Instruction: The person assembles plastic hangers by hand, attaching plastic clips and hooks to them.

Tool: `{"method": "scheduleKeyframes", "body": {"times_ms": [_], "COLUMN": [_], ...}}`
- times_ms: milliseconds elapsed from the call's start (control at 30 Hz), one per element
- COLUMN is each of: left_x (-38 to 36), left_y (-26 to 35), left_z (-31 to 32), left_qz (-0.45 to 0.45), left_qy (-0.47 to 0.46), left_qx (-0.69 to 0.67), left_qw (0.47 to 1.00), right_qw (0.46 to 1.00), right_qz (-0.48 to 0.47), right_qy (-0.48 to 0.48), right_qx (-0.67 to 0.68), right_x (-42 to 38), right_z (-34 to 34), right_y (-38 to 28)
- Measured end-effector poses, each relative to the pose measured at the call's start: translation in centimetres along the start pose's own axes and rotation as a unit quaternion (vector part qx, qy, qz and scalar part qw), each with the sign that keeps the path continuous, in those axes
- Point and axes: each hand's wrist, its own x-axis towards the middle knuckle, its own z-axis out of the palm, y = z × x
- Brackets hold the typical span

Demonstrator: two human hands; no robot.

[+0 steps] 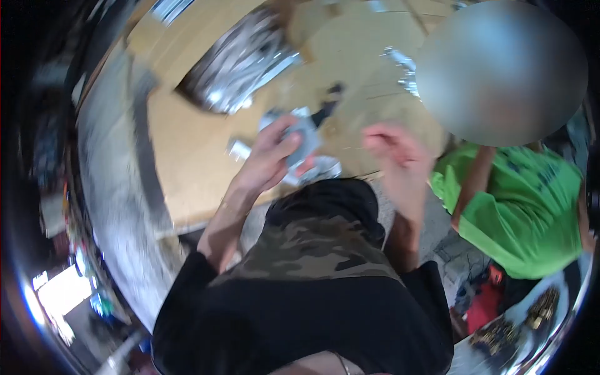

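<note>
My left hand (275, 153) is closed on a flat grey-blue piece (304, 142) that looks like a small packet; blur hides its exact kind. Crumpled silvery wrappers (324, 167) lie just below that hand, and a small white-silver roll-like piece (239, 149) is to its left. Beyond the packet, a dark narrow object (328, 103) rests on the cardboard. My right hand (397, 147) is raised to the right, apart from the left. Its fingers look bent but are smeared by motion, and I see nothing clear in them.
Brown cardboard (194, 150) covers the work surface. A large shiny silver bag (240, 62) lies at the upper left, with more silvery strips (403, 69) farther right. A person in a green shirt (515, 209) sits close on my right. Gold-coloured pieces (500, 337) lie at the lower right.
</note>
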Motion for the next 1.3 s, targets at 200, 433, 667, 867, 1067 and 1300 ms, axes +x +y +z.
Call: {"method": "scheduleKeyframes", "body": {"times_ms": [200, 433, 667, 867, 1067, 1300], "left_x": [-1.5, -2.6, -2.6, -2.1, -2.4, -2.7], "left_y": [1.2, 1.8, 1.3, 1.2, 1.2, 1.3], "left_z": [3.2, 3.9, 3.9, 4.7, 4.9, 5.0], "left_qz": [0.015, 0.109, 0.176, 0.176, 0.207, 0.225], "left_qy": [0.014, 0.059, 0.056, 0.107, 0.099, 0.100], "left_qx": [0.113, 0.218, 0.297, 0.297, 0.350, 0.357], "left_qw": [0.993, 0.968, 0.937, 0.932, 0.908, 0.901], "right_qw": [0.973, 0.992, 0.987, 0.988, 0.973, 0.943], "right_qz": [-0.076, -0.030, 0.012, 0.031, 0.056, 0.035], "right_qy": [-0.106, -0.092, -0.143, -0.137, -0.204, -0.291], "right_qx": [-0.191, -0.086, -0.067, -0.060, -0.097, -0.159], "right_x": [0.8, 0.7, 0.7, 0.6, 1.6, 2.2], "right_z": [0.2, 1.8, 2.1, 2.0, 0.8, 1.0], "right_y": [-1.7, -1.7, -2.3, -2.8, -4.3, -5.2]}}
